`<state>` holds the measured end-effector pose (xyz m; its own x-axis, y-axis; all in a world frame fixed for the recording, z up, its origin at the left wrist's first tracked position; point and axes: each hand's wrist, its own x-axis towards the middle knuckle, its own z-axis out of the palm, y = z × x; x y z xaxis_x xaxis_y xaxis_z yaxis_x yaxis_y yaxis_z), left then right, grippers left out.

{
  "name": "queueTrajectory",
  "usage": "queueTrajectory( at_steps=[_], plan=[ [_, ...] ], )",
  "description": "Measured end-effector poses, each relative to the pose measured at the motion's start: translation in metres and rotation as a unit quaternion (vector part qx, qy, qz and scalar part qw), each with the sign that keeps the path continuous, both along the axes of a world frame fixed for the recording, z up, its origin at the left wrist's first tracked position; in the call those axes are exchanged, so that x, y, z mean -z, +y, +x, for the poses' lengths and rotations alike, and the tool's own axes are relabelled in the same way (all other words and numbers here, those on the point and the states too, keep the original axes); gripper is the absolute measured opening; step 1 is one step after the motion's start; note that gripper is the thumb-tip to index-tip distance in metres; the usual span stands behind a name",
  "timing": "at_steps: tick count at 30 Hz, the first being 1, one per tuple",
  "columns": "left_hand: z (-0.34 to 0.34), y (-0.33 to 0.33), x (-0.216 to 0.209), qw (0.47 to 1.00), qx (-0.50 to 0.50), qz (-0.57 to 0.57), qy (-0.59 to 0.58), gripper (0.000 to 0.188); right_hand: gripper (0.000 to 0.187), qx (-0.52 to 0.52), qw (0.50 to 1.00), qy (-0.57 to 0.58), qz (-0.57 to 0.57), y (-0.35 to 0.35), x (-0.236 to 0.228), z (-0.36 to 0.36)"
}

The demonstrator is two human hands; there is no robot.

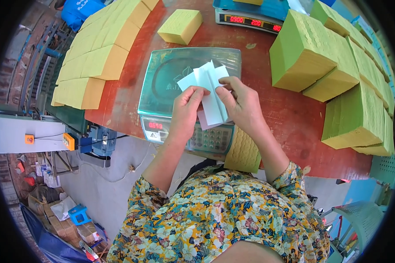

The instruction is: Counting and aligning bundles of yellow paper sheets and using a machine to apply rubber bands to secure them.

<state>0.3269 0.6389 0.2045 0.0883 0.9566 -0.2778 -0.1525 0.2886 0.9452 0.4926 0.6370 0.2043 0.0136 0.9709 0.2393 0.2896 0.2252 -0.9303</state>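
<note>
Several white paper slips (213,103), creased and overlapping at angles, are held up over a digital weighing scale (158,65) with a greenish covered pan. My left hand (188,107) pinches their left edge between thumb and fingers. On the right side, my right hand (243,103) is closed on the slips with thumb and forefinger. Part of the scale's keypad is hidden by the paper and my left hand. Beside the scale's front right corner, below my right wrist, lies a yellow paper stack (242,152) with a wavy embossed pattern.
Blocks of yellow paper (92,61) stand in rows at the left of the red table (289,131); taller yellow stacks (309,48) rise at the right. One yellow block (180,26) sits behind the scale. A second scale (250,19) stands at the back.
</note>
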Motion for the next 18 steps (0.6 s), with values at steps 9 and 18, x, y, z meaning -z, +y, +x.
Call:
queueTrajectory(
  at_steps=[9, 18],
  plan=[
    [0.004, -0.003, 0.001, 0.997, -0.058, 0.055, -0.005, 0.031, 0.017, -0.003, 0.994, -0.028, -0.104, 0.009, 0.007, 0.014],
    [-0.016, -0.01, 0.007, 0.99, -0.067, 0.113, 0.048, 0.017, 0.019, 0.038, 0.999, 0.006, 0.009, 0.01, 0.029, 0.008]
  ],
)
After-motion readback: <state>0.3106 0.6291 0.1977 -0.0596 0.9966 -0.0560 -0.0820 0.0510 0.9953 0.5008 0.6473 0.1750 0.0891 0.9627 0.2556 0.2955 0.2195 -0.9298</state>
